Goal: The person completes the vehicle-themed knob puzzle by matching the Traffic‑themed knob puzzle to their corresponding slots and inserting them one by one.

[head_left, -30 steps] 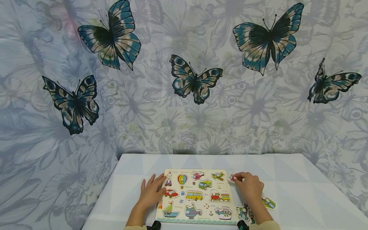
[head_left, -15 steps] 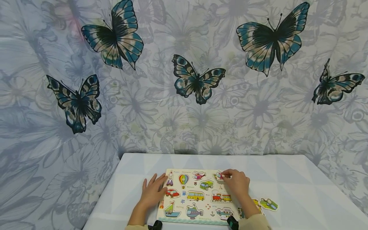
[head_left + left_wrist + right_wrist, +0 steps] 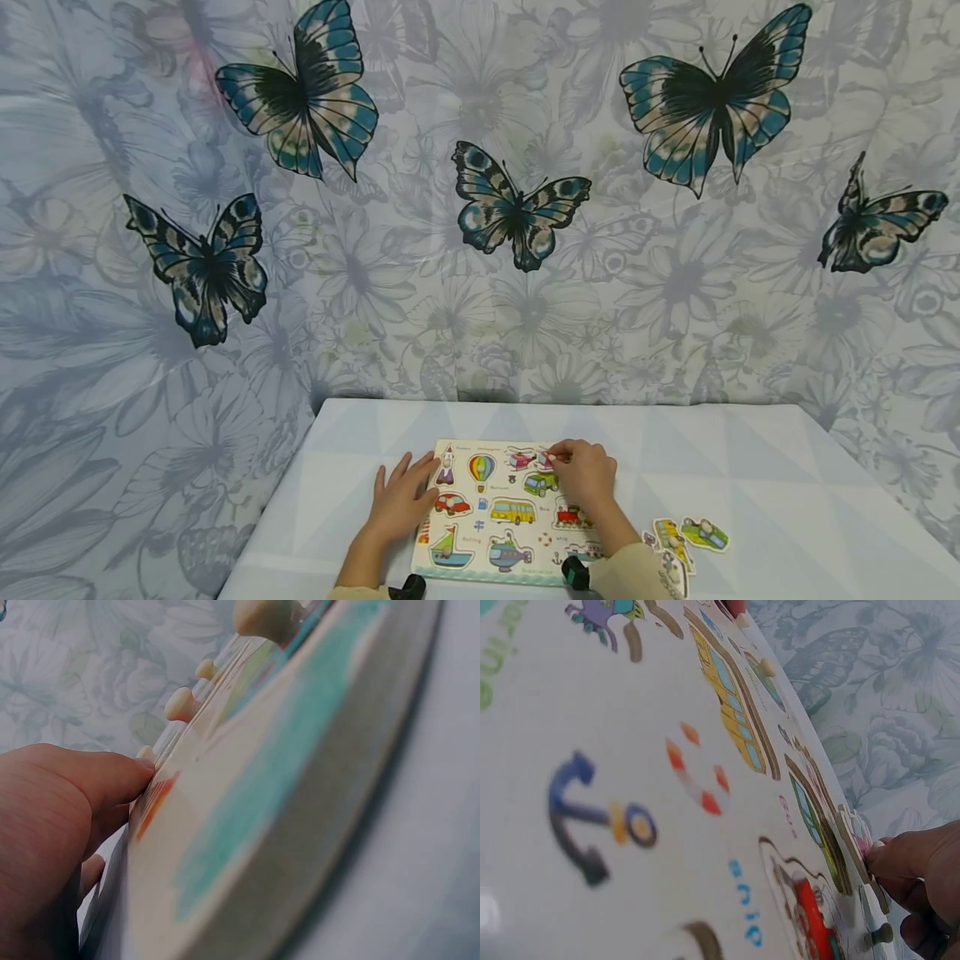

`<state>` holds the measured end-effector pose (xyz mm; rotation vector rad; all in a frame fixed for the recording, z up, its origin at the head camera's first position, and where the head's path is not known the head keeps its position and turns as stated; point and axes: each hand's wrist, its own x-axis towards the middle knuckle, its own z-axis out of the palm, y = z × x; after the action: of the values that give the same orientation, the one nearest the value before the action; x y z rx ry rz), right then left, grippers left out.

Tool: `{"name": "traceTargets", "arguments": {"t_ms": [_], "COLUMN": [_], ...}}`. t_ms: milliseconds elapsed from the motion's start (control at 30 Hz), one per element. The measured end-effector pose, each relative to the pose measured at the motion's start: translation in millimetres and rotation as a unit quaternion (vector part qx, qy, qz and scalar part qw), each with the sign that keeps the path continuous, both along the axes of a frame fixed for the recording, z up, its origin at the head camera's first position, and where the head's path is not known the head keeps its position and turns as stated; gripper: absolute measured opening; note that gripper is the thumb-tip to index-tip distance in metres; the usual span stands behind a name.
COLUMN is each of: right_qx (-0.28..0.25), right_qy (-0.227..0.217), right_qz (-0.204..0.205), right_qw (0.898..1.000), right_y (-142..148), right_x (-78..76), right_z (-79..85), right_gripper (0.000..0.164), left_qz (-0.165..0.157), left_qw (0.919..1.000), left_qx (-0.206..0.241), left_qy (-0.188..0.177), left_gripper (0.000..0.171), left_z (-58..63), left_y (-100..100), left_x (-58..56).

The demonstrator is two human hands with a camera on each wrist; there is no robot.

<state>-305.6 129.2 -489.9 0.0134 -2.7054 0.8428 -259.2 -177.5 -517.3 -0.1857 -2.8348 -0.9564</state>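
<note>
A cream puzzle board [image 3: 528, 533] printed with vehicles lies flat on the table. At its upper right, my right hand [image 3: 588, 477] pinches a small pink puzzle piece [image 3: 543, 460] between thumb and fingertips, close beside the printed pink helicopter [image 3: 521, 459]. The right wrist view shows this piece [image 3: 857, 832] low over the board's far edge, partly covered by the fingers. My left hand [image 3: 399, 500] rests at the board's left edge, fingers spread. In the left wrist view its thumb [image 3: 124, 776] presses on the edge near some wooden knobs [image 3: 182, 705].
Right of the board lie loose puzzle pieces: a green one [image 3: 705, 534], a yellow one [image 3: 672, 540] and others partly behind the right sleeve [image 3: 633, 573]. The white table [image 3: 787, 500] meets a curtain [image 3: 405, 350] with butterflies at the back.
My right hand has carried the pink piece leftward from beside the board, past the green plane, toward the printed helicopter. The left hand keeps its place on the board's edge.
</note>
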Motion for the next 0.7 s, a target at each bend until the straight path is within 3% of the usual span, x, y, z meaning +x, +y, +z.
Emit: {"name": "traceTargets", "arguments": {"t_ms": [700], "right_qx": [0.006], "right_qy": [0.023], "right_qz": [0.034], "right_qw": [0.999], "right_y": [-38], "right_x": [-12.0], "right_z": [-11.4], "right_gripper": [0.004], "left_qz": [-0.006], "left_qw": [1.0000], "left_qx": [0.000], "left_qy": [0.001], "left_gripper": [0.049], "left_z": [0.6], "left_y": [-2], "left_x": [1.2]}}
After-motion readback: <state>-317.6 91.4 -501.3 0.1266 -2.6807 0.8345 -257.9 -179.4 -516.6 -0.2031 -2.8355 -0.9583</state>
